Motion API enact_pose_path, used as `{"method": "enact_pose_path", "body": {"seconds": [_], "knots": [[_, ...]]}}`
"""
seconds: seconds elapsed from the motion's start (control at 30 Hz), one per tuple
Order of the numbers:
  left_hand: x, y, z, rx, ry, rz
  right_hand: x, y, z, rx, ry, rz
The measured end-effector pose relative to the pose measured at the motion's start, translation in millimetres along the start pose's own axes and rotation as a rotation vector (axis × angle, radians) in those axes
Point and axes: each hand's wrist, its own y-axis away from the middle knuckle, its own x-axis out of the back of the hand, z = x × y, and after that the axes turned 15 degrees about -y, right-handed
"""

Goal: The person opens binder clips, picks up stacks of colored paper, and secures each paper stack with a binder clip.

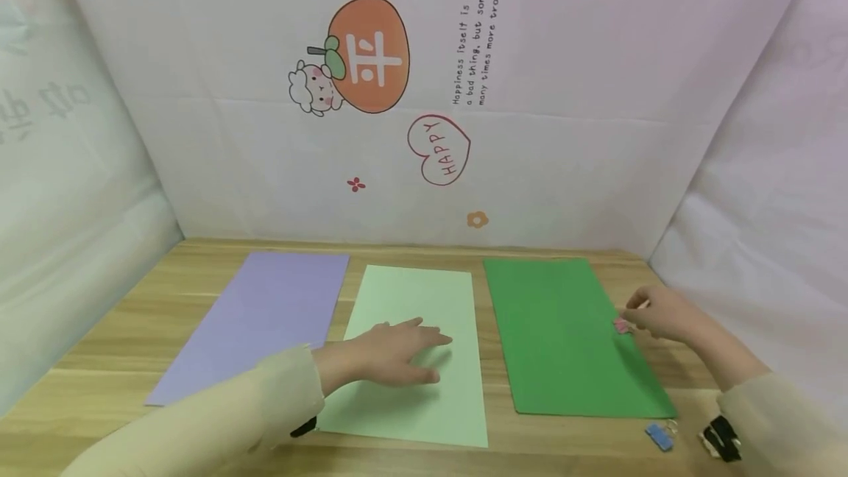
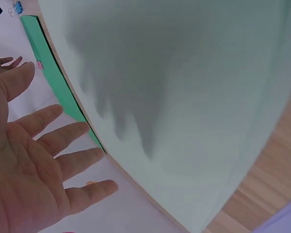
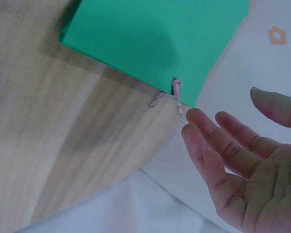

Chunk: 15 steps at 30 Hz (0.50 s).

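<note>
A pink binder clip (image 1: 621, 325) is fastened on the right edge of a dark green sheet (image 1: 563, 344). In the right wrist view, the wire handles of the pink clip (image 3: 177, 90) stick out past the sheet's edge. My right hand (image 1: 662, 313) is right beside the clip, fingers loosely bent; the right wrist view shows them apart from it, with nothing held. Over a pale green sheet (image 1: 424, 300) my left hand (image 1: 397, 352) hovers palm down, fingers spread, casting a shadow on it. The left wrist view shows that left palm (image 2: 29, 179) bare.
A purple sheet (image 1: 265, 322) lies at the left of the wooden table (image 1: 99, 359). A blue binder clip (image 1: 659, 436) lies just below the dark green sheet's near right corner, and a black item (image 1: 722, 439) shows by my right sleeve. White printed cloth (image 1: 563, 131) walls the back and sides.
</note>
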Motion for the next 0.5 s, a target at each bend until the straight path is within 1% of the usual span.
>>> {"method": "enact_pose_path", "body": {"seconds": [0.17, 0.33, 0.5], "knots": [[-0.2, 7.7, -3.2, -0.005, -0.045, -0.002, 4, 10, -10, 0.063, 0.051, 0.047], [-3.0, 13.0, -7.2, -0.049, -0.075, -0.012, 5, 20, -17, 0.093, 0.081, 0.082], [-6.5, 15.6, -8.4, -0.088, -0.127, -0.018, 0, 28, -15, 0.124, 0.088, 0.115]]}}
